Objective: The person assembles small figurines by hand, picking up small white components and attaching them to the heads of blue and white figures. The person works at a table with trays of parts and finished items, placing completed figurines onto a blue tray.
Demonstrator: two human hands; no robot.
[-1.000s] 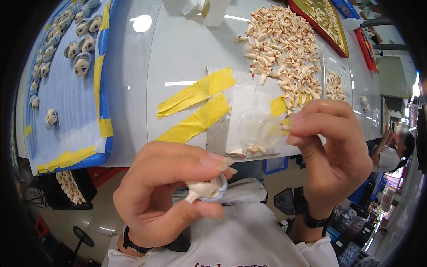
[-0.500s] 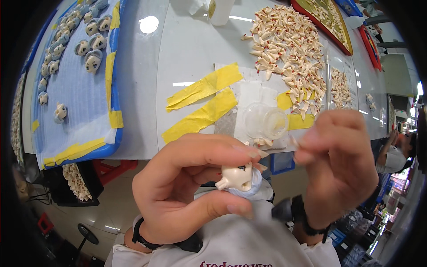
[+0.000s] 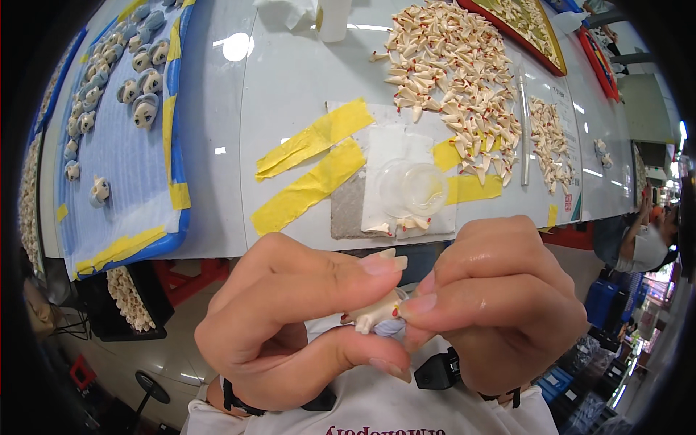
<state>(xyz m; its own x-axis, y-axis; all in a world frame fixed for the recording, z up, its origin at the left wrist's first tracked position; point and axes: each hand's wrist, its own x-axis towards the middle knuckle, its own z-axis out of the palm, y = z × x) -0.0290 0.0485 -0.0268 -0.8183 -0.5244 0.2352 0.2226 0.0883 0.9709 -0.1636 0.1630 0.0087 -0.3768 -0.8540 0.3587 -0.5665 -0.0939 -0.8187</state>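
Between the thumb and fingers of my left hand (image 3: 290, 312) is a small doll head (image 3: 371, 317), cream with pale blue hair, tilted and mostly covered by the fingers. My right hand (image 3: 500, 304) is closed in a pinch at the head's right side, its fingertips against it. A small pointed cream piece with a red end (image 3: 396, 312) shows at those fingertips, touching the head. A clear round cup (image 3: 424, 187) stands on a white sheet just beyond my hands, with a few cream pieces (image 3: 415, 223) in front of it.
A large heap of red-ended cream pieces (image 3: 449, 65) covers the table's far right, with a smaller group (image 3: 549, 141) beyond a metal rod (image 3: 523, 130). At left, a blue tray (image 3: 177, 217) holds several doll heads. Yellow tape strips (image 3: 308, 185) lie mid-table. A white bottle (image 3: 334, 18) stands far back.
My right hand has come left and down to the doll head, bringing the small cream piece against it. The head has turned in my left hand, and the view has shifted slightly.
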